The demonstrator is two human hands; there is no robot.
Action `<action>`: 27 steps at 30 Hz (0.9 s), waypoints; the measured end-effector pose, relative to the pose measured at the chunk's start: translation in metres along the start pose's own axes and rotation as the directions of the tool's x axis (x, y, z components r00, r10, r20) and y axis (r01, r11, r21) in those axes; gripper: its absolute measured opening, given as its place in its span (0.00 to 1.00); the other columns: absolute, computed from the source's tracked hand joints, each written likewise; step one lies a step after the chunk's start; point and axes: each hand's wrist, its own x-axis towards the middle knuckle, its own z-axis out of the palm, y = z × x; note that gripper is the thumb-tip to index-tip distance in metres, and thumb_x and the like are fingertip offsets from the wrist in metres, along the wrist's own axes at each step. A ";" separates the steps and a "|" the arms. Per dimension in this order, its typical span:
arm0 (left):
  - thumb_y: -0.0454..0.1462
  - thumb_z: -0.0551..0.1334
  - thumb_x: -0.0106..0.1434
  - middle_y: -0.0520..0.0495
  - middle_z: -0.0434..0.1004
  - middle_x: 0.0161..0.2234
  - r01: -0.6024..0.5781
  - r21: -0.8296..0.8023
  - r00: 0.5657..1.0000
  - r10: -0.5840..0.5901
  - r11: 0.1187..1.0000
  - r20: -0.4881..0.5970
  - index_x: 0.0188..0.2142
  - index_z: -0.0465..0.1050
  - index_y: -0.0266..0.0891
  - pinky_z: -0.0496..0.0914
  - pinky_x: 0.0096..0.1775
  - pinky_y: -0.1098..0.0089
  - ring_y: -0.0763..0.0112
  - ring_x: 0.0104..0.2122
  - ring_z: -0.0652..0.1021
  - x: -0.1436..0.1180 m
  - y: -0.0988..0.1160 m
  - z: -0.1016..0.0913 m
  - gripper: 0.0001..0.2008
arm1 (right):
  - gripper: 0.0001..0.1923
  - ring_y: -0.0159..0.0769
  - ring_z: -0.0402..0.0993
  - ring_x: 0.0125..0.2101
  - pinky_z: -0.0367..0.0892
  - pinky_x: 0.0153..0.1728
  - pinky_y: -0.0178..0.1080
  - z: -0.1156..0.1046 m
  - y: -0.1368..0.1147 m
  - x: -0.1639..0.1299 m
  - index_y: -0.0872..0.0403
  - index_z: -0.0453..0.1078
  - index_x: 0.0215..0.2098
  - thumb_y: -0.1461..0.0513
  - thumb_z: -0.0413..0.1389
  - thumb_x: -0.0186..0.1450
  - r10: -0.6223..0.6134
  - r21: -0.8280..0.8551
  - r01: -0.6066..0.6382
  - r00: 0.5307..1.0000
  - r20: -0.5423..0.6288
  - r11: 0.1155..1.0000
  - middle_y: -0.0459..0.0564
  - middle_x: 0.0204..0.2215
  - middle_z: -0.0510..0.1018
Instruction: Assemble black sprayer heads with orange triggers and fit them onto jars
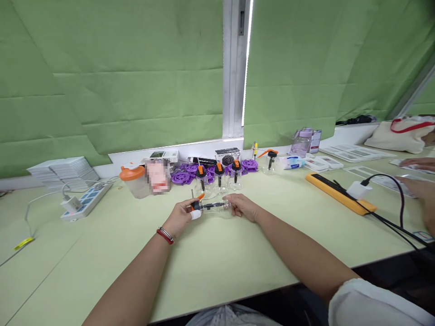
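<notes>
Green blinds (pixel 136 90) back the table (pixel 220 262); left hand (pixel 180 217) and right hand (pixel 242 207) fingers clamp a clear bottle (pixel 215 208) lying between them.

Both hands (pixel 181 216) (pixel 242 207) forward, fingers curled

Bench layout along the window

Clear plastic bottle (pixel 214 207) lies on the pale green bench (pixel 217 258), before three upright clear bottles (pixel 219 180); white power strip (pixel 86 200) far left, yellow power strip (pixel 340 192) right.
</notes>
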 end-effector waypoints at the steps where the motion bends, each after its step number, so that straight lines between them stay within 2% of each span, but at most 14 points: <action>1: 0.38 0.71 0.43 0.46 0.77 0.39 -0.002 -0.002 1.000 0.002 1.000 0.003 0.48 0.73 0.37 0.67 0.42 0.68 0.68 0.37 0.75 0.000 0.000 0.000 0.29 | 0.27 0.25 0.60 0.14 0.47 0.12 0.30 0.001 0.001 0.002 0.58 0.69 0.41 0.43 0.52 0.59 0.013 -0.012 -0.014 1.000 -0.017 1.000 0.48 0.21 0.73; 3: 0.38 0.71 0.43 0.46 0.77 0.38 0.000 -0.009 1.000 0.000 1.000 0.003 0.48 0.73 0.37 0.67 0.43 0.68 0.68 0.37 0.75 0.000 0.001 0.000 0.29 | 0.28 0.25 0.57 0.13 0.47 0.12 0.30 0.001 0.001 0.002 0.59 0.70 0.38 0.42 0.49 0.60 0.024 -0.031 -0.024 1.000 -0.017 0.999 0.47 0.17 0.70; 5: 0.38 0.71 0.43 0.46 0.78 0.38 0.002 -0.018 1.000 -0.003 1.000 -0.008 0.48 0.73 0.36 0.67 0.43 0.68 0.68 0.37 0.75 0.000 0.000 -0.001 0.30 | 0.28 0.26 0.60 0.15 0.50 0.13 0.30 -0.001 -0.001 -0.001 0.59 0.69 0.41 0.43 0.51 0.59 0.008 -0.010 -0.008 1.000 0.011 1.000 0.47 0.19 0.71; 8: 0.39 0.71 0.43 0.46 0.78 0.38 0.001 -0.020 1.000 -0.001 1.000 -0.029 0.48 0.73 0.35 0.67 0.42 0.67 0.68 0.37 0.75 0.001 0.000 -0.002 0.30 | 0.31 0.29 0.70 0.25 0.56 0.15 0.29 -0.004 -0.004 -0.007 0.51 0.63 0.53 0.49 0.60 0.55 -0.057 0.063 0.054 0.997 0.056 0.997 0.50 0.34 0.74; 10: 0.39 0.71 0.43 0.46 0.77 0.39 -0.002 -0.008 1.000 0.002 1.000 -0.031 0.48 0.73 0.35 0.67 0.42 0.67 0.68 0.37 0.75 0.001 0.001 -0.001 0.30 | 0.35 0.29 0.71 0.27 0.56 0.15 0.28 -0.004 -0.003 -0.008 0.47 0.60 0.56 0.54 0.64 0.51 -0.077 0.069 0.073 0.995 0.066 0.995 0.49 0.39 0.73; 12: 0.39 0.71 0.43 0.45 0.77 0.39 -0.003 0.003 1.000 0.004 1.000 -0.029 0.48 0.73 0.35 0.67 0.43 0.67 0.67 0.37 0.75 0.000 0.002 0.000 0.30 | 0.29 0.26 0.68 0.22 0.52 0.13 0.28 -0.003 -0.001 -0.005 0.50 0.64 0.51 0.52 0.63 0.53 -0.058 0.039 0.056 0.997 0.050 0.998 0.47 0.34 0.74; 14: 0.39 0.72 0.43 0.45 0.77 0.39 -0.008 0.005 1.000 0.008 1.000 -0.026 0.48 0.73 0.36 0.67 0.43 0.67 0.67 0.37 0.75 -0.001 0.004 0.002 0.30 | 0.24 0.24 0.63 0.17 0.47 0.12 0.28 0.000 0.002 -0.001 0.55 0.68 0.41 0.46 0.57 0.57 -0.035 0.011 0.035 0.999 0.015 0.999 0.47 0.26 0.73; 16: 0.40 0.72 0.43 0.45 0.78 0.39 -0.004 -0.004 1.000 0.004 1.000 -0.026 0.48 0.74 0.36 0.67 0.43 0.67 0.67 0.37 0.75 -0.002 0.005 0.003 0.30 | 0.26 0.23 0.58 0.14 0.46 0.12 0.29 0.001 0.003 0.002 0.57 0.68 0.35 0.43 0.51 0.59 -0.019 -0.020 0.019 1.000 -0.003 1.000 0.46 0.20 0.72; 17: 0.40 0.72 0.42 0.45 0.78 0.39 0.000 -0.010 1.000 0.000 1.000 -0.029 0.47 0.74 0.36 0.67 0.43 0.66 0.67 0.37 0.75 -0.002 0.006 0.003 0.30 | 0.27 0.23 0.58 0.13 0.46 0.12 0.29 0.002 0.002 0.001 0.58 0.68 0.35 0.42 0.50 0.60 -0.016 -0.029 0.015 1.000 -0.005 0.999 0.46 0.19 0.71; 19: 0.40 0.72 0.42 0.45 0.78 0.38 0.012 -0.024 0.999 -0.013 1.000 -0.044 0.47 0.74 0.35 0.67 0.42 0.66 0.68 0.36 0.75 -0.002 0.007 0.002 0.30 | 0.27 0.25 0.61 0.15 0.48 0.13 0.29 0.001 -0.001 -0.002 0.57 0.67 0.42 0.43 0.52 0.59 -0.022 -0.023 0.022 1.000 0.014 0.999 0.47 0.22 0.73; 21: 0.40 0.72 0.43 0.46 0.77 0.37 0.013 -0.033 0.998 -0.015 0.999 -0.053 0.48 0.73 0.35 0.67 0.42 0.66 0.69 0.35 0.75 -0.001 0.007 0.001 0.31 | 0.31 0.26 0.68 0.21 0.52 0.14 0.28 0.000 -0.005 -0.007 0.51 0.62 0.53 0.47 0.58 0.56 -0.048 0.006 0.048 0.997 0.054 0.999 0.50 0.34 0.75; 23: 0.40 0.71 0.43 0.46 0.77 0.37 0.004 -0.024 0.999 -0.005 1.000 -0.050 0.49 0.72 0.35 0.67 0.42 0.66 0.69 0.35 0.75 0.000 0.005 0.000 0.31 | 0.37 0.26 0.70 0.24 0.53 0.15 0.28 0.000 -0.008 -0.011 0.44 0.56 0.58 0.51 0.62 0.53 -0.075 0.030 0.073 0.994 0.079 0.997 0.50 0.44 0.72; 25: 0.39 0.71 0.43 0.47 0.76 0.37 -0.012 0.008 0.999 0.013 1.000 -0.038 0.49 0.72 0.35 0.67 0.42 0.66 0.69 0.35 0.74 0.000 0.003 0.000 0.31 | 0.35 0.24 0.68 0.21 0.50 0.14 0.28 0.001 -0.008 -0.011 0.46 0.58 0.57 0.51 0.62 0.53 -0.069 0.032 0.067 0.995 0.076 0.997 0.49 0.42 0.73; 27: 0.39 0.71 0.43 0.47 0.75 0.39 -0.054 0.059 0.998 0.056 0.997 -0.039 0.47 0.73 0.36 0.67 0.43 0.66 0.68 0.36 0.74 0.000 0.002 0.001 0.30 | 0.28 0.23 0.63 0.17 0.46 0.13 0.28 0.003 -0.006 -0.007 0.52 0.65 0.50 0.47 0.58 0.56 -0.042 0.019 0.041 0.998 0.035 0.999 0.49 0.33 0.75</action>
